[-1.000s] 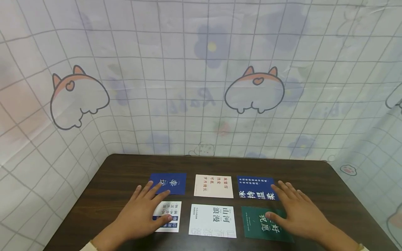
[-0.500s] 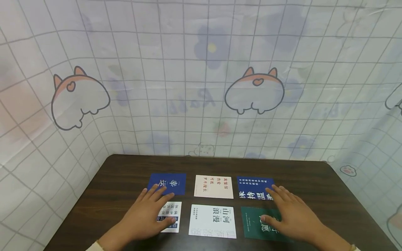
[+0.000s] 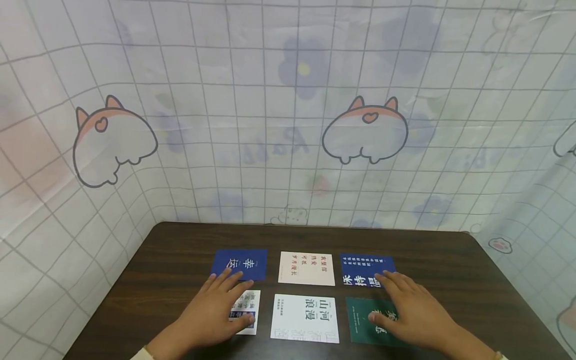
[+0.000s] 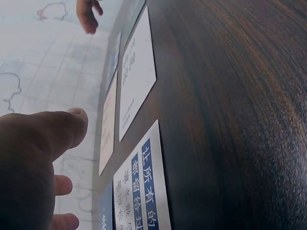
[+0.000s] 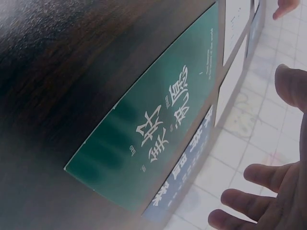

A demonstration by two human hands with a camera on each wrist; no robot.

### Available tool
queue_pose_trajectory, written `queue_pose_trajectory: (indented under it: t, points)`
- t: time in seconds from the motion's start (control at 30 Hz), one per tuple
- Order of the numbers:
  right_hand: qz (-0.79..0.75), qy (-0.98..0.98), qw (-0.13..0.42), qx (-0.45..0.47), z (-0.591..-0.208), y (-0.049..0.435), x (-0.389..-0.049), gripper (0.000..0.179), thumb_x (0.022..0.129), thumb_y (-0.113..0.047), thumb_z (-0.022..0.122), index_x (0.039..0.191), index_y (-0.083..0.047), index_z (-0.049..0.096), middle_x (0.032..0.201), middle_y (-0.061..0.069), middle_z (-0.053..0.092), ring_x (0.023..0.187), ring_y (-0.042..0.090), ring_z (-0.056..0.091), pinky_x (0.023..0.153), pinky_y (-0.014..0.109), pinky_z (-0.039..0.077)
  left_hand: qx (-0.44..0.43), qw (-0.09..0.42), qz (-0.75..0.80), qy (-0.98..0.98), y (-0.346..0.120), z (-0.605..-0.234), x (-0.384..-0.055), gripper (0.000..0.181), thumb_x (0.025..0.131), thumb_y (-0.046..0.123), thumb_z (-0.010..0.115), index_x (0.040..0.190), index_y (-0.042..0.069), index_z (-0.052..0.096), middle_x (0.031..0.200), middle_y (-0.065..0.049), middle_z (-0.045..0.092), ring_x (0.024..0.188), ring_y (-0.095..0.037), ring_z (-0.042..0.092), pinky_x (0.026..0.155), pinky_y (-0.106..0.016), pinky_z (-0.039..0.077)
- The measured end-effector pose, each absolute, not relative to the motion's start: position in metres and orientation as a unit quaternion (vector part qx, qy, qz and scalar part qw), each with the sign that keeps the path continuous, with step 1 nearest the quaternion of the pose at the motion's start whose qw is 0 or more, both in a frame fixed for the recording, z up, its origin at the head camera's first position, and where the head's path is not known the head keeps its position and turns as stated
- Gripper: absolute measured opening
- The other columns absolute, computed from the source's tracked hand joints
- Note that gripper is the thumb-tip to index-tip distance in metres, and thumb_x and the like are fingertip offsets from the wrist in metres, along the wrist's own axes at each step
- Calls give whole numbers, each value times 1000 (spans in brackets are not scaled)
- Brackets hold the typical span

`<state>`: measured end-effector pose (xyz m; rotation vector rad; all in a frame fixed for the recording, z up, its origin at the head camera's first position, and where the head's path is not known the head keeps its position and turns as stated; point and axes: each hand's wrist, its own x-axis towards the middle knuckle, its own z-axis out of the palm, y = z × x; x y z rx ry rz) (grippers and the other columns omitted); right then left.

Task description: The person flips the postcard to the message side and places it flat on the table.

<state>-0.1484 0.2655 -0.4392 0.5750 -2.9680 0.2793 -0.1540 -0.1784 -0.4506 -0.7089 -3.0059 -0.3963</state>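
Note:
My left hand (image 3: pixel 211 310) is spread with nothing in it, held over the white card with blue text bands (image 3: pixel 246 299) and partly covering it. Its fingertips overlap the lower edge of a blue card (image 3: pixel 252 261) at the back left. Over the green card (image 3: pixel 360 327) my right hand (image 3: pixel 416 312) is spread likewise, its fingers reaching across the corner of another blue card (image 3: pixel 364 265). Both wrist views show a gap between each hand and the cards. A cream card with red text (image 3: pixel 306 270) and a white card (image 3: pixel 297 317) lie between the hands.
The cards lie flat in two rows on a dark wood-grain table (image 3: pixel 171 255) with rounded back corners. A white grid-patterned curtain (image 3: pixel 252 100) with cartoon prints stands behind the table and along both sides.
Both hands have drifted slightly inward and toward the near edge, fingers still spread. More of the blue card at the back left shows now. The cards have stayed in place.

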Motion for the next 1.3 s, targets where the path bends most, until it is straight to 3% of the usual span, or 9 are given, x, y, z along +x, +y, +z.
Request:
queue_pose_trajectory:
  t: [1.3]
  points:
    - [109,-970,29,216,-456,243,-153,87,84,-67,71,147,-10,53,148,16,51,136,42,46,104,66,38,-262,2,-150,-953,-166,-467,-157,75,89,61,69,147,16,56,153,-16,47,146,-44,33,115,-64,22]
